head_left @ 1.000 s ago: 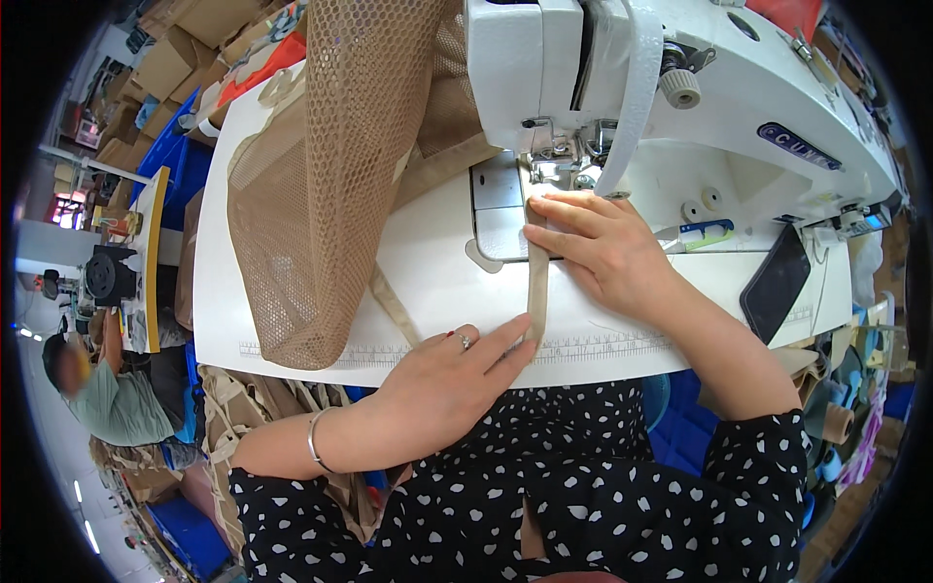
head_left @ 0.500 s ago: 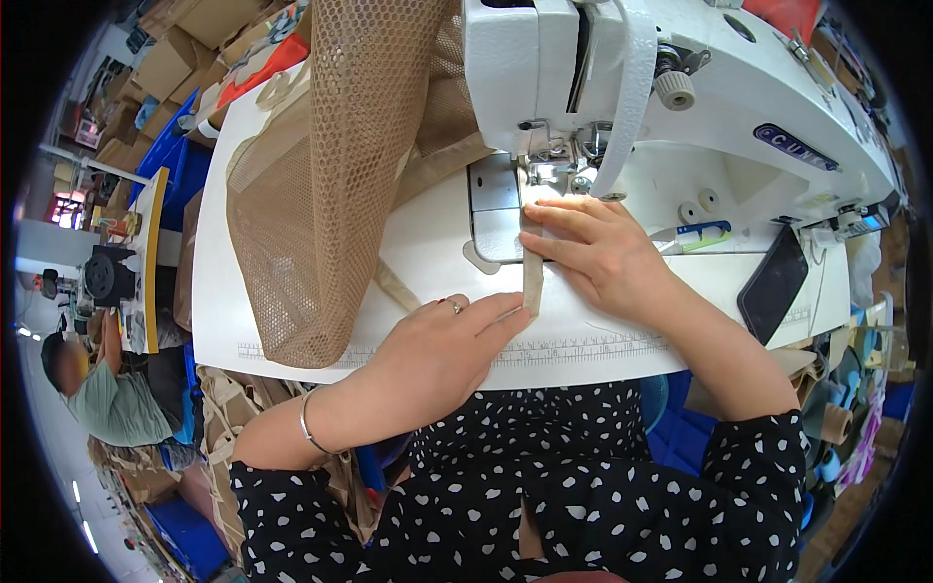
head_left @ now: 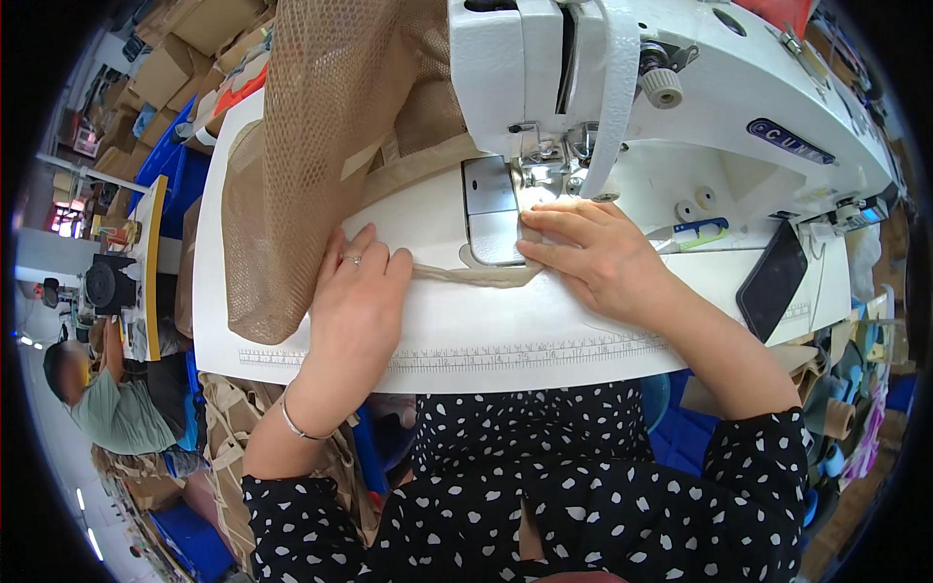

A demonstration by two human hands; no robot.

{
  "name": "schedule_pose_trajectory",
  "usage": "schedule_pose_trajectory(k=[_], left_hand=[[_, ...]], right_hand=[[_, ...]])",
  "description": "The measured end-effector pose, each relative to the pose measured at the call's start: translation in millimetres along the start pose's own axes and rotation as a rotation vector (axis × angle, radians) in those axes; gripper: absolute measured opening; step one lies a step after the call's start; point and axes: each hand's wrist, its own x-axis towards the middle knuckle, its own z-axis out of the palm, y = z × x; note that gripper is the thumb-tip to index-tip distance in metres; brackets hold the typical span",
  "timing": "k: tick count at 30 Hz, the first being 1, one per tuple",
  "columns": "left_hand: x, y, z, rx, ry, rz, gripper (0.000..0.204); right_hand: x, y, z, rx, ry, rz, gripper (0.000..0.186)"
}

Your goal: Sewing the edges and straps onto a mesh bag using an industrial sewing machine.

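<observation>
At the sewing machine (head_left: 551,160), my right hand (head_left: 598,253) holds a narrow beige fabric strip (head_left: 476,277) with its fingertips, just in front of the presser foot. The strip bends at those fingertips and runs left across the table toward my other hand. My left hand (head_left: 358,296) lies palm down at the edge of the brown mesh fabric (head_left: 292,194), its fingers somewhat apart. Its thumb's grip and what lies beneath the palm are hidden. The mesh is bunched left of the machine head, with a flat beige border (head_left: 413,175) reaching toward the needle plate (head_left: 491,209).
A black phone (head_left: 773,282) lies right of my right forearm. Two white bobbins (head_left: 695,202) and a blue-and-green-handled small tool (head_left: 698,231) lie under the machine arm. A printed ruler (head_left: 505,358) runs along the table's front. Another person (head_left: 126,403) sits at far left.
My left hand has left the strip's near end and moved left to the mesh. The strip, earlier pointing toward me, now lies sideways. The mesh has shifted left; my right hand stays nearly in place.
</observation>
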Motion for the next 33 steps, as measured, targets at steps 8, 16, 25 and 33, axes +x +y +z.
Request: schedule_pose_trajectory(k=[8, 16, 25, 33], left_hand=[[-10.3, 15.3, -8.6, -0.186, 0.149, 0.055, 0.028], [-13.5, 33.4, -0.9, -0.274, 0.154, 0.192, 0.044], [3.7, 49.5, 5.2, -0.381, 0.178, 0.192, 0.043], [17.4, 60.5, 13.4, -0.41, 0.163, 0.185, 0.044]], right_hand=[[0.9, 0.6, -2.2, -0.019, -0.036, -0.014, 0.036], [2.0, 0.1, -0.9, 0.029, -0.021, 0.007, 0.037], [3.5, -0.4, -2.1, 0.058, -0.021, 0.038, 0.038], [3.4, 0.9, 1.3, 0.077, 0.045, 0.076, 0.032]])
